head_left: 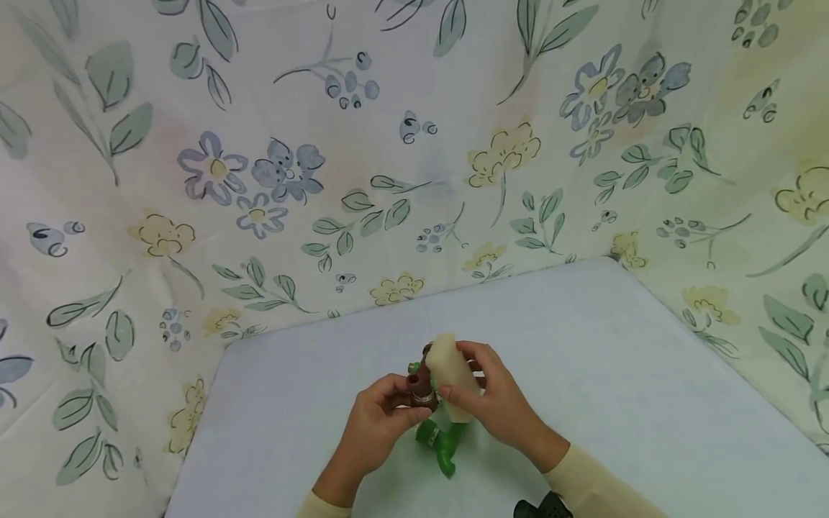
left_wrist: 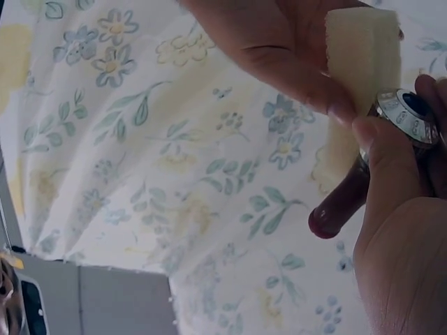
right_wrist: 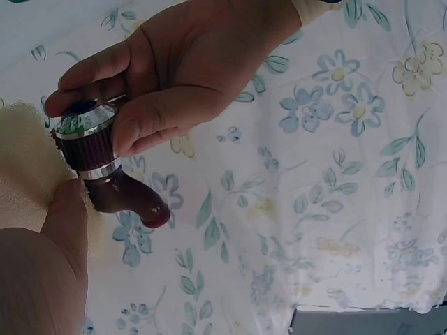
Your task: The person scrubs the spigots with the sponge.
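In the head view my left hand (head_left: 376, 421) grips a dark brown tap (head_left: 422, 386) with a curved spout. Up close, this tap (right_wrist: 129, 194) has a ribbed body, a silver ring and a silver cap with a dark blue centre. My right hand (head_left: 504, 403) holds a cream sponge block (head_left: 450, 370) right beside the tap. From the left wrist the sponge (left_wrist: 362, 45) stands upright behind the cap; whether it touches the tap is hard to tell. Below both hands, a green tap (head_left: 446, 455) lies on the table, partly covered by the sponge.
A white cloth covers the table (head_left: 583, 345). Flower-printed fabric (head_left: 363, 165) hangs behind it and along the right side. At the bottom edge, near the right sleeve, a black object (head_left: 544, 507) shows in part.
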`<state>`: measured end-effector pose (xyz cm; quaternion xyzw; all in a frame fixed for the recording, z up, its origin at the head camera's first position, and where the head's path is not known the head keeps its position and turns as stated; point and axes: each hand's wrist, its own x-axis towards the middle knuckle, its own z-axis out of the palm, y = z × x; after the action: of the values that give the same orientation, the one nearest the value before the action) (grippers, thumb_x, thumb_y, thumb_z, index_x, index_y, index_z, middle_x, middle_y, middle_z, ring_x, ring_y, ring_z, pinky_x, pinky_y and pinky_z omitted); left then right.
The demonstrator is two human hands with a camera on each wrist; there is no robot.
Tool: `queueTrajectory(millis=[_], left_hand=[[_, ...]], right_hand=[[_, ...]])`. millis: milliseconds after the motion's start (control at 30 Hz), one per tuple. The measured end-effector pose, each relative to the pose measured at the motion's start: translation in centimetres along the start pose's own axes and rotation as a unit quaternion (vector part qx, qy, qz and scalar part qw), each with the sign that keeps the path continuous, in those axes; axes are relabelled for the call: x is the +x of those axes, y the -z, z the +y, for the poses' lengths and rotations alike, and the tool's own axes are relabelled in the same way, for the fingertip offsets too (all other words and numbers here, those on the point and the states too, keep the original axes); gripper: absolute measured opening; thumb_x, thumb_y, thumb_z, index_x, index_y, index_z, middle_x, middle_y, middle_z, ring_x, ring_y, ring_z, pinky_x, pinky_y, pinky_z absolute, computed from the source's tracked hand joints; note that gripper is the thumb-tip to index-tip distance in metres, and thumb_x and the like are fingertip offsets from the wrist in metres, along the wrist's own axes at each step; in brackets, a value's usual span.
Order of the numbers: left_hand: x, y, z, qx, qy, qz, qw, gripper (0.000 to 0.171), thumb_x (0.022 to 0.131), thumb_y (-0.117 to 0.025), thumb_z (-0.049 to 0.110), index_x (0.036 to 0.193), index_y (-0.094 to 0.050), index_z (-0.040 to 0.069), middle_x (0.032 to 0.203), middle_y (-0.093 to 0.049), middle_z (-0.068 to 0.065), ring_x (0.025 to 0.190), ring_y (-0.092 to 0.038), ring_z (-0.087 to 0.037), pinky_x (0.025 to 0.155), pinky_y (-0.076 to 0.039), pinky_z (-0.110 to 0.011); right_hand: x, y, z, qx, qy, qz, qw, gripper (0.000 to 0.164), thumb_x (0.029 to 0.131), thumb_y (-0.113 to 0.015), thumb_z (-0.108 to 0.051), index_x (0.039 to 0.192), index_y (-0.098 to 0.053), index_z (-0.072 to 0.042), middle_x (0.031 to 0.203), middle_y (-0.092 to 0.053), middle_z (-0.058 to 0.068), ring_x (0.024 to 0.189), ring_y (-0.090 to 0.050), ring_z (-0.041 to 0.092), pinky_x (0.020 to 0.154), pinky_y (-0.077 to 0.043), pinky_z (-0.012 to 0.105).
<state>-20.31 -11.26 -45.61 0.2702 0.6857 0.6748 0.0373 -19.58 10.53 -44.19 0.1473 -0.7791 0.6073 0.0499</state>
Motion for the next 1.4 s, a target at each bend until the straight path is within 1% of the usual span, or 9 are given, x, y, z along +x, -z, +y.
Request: queueTrajectory(millis=[133,333,433,533,700,867,1067,1300,1400], left_hand=[[0.1,0.4,-1.1,0.018,0.008,0.02,0.9996,0.026,0.082,-0.074,0.002,0.105,-0.063,0.007,0.111,-0.062,-0.012,0.095,-0.064,-0.031,0.077,-0.056,-0.038],[0.1,0.1,0.5,0.03,0.028,0.043,0.9982,0.023,0.082,-0.072,-0.006,0.1,-0.062,0.004,0.106,-0.063,-0.013,0.092,-0.065,-0.032,0.076,-0.056,-0.037],[0.2,0.0,1.2,0.039,0.028,0.053,0.9974,0.023,0.082,-0.07,-0.009,0.099,-0.061,0.003,0.102,-0.063,-0.013,0.09,-0.065,-0.031,0.073,-0.057,-0.036],[0.2,0.1,0.7,0.042,0.02,0.059,0.9972,0.024,0.084,-0.069,-0.007,0.104,-0.061,0.005,0.105,-0.062,-0.013,0.093,-0.065,-0.03,0.075,-0.056,-0.036],[0.2,0.8,-1.3,0.01,0.019,0.07,0.9973,0.032,0.086,-0.07,0.001,0.116,-0.06,0.009,0.116,-0.058,-0.013,0.102,-0.063,-0.03,0.083,-0.054,-0.037],[0.1,1.0,-1.5,-0.037,0.011,0.07,0.9968,0.039,0.088,-0.069,0.004,0.125,-0.058,0.009,0.121,-0.055,-0.017,0.107,-0.06,-0.033,0.084,-0.053,-0.042],[-0.1,0.6,-1.2,-0.022,0.01,0.071,0.9972,0.036,0.091,-0.066,0.007,0.127,-0.061,0.013,0.12,-0.057,-0.013,0.102,-0.061,-0.034,0.073,-0.056,-0.045],[0.1,0.2,-1.2,0.03,-0.019,0.112,0.993,0.026,0.086,-0.072,0.006,0.111,-0.068,0.01,0.115,-0.055,-0.01,0.096,-0.06,-0.032,0.076,-0.056,-0.036],[0.1,0.1,-1.1,0.032,-0.027,0.107,0.9934,0.031,0.085,-0.073,0.007,0.115,-0.067,0.01,0.117,-0.054,-0.011,0.096,-0.061,-0.032,0.076,-0.056,-0.036]], right_hand=[[-0.2,-0.7,0.7,-0.006,0.02,-0.019,1.0,0.064,0.085,-0.075,-0.024,0.139,-0.042,-0.016,0.125,-0.048,-0.001,0.112,-0.048,0.023,0.087,-0.045,0.049],[-0.5,-1.3,1.4,0.026,0.057,-0.068,0.996,0.06,0.085,-0.075,-0.031,0.136,-0.043,-0.028,0.125,-0.05,-0.005,0.109,-0.048,0.02,0.085,-0.048,0.043],[-0.7,-1.5,1.1,0.048,0.078,-0.088,0.992,0.06,0.086,-0.075,-0.029,0.136,-0.044,-0.027,0.126,-0.05,-0.005,0.109,-0.048,0.02,0.085,-0.049,0.042],[-0.6,-1.4,0.8,0.056,0.093,-0.093,0.99,0.06,0.086,-0.075,-0.027,0.137,-0.043,-0.026,0.126,-0.05,-0.005,0.11,-0.048,0.021,0.086,-0.049,0.042],[-0.7,-0.8,0.2,0.059,0.079,-0.078,0.992,0.059,0.087,-0.074,-0.022,0.137,-0.044,-0.023,0.126,-0.051,-0.002,0.11,-0.049,0.024,0.086,-0.05,0.042],[-0.9,-0.2,-0.9,0.072,0.048,-0.085,0.993,0.055,0.088,-0.072,-0.015,0.136,-0.045,-0.016,0.122,-0.053,0.005,0.108,-0.05,0.029,0.084,-0.051,0.041],[-1.1,-0.9,-0.6,0.077,0.056,-0.104,0.99,0.054,0.088,-0.072,-0.016,0.135,-0.046,-0.018,0.121,-0.053,0.004,0.107,-0.05,0.028,0.082,-0.051,0.041],[-0.7,-1.5,1.5,0.058,0.068,-0.091,0.992,0.057,0.085,-0.075,-0.027,0.135,-0.047,-0.028,0.123,-0.052,-0.004,0.107,-0.05,0.023,0.081,-0.051,0.041],[-0.6,-1.5,1.9,0.051,0.067,-0.083,0.993,0.059,0.085,-0.076,-0.03,0.136,-0.047,-0.028,0.123,-0.052,-0.003,0.107,-0.05,0.022,0.081,-0.052,0.04]])
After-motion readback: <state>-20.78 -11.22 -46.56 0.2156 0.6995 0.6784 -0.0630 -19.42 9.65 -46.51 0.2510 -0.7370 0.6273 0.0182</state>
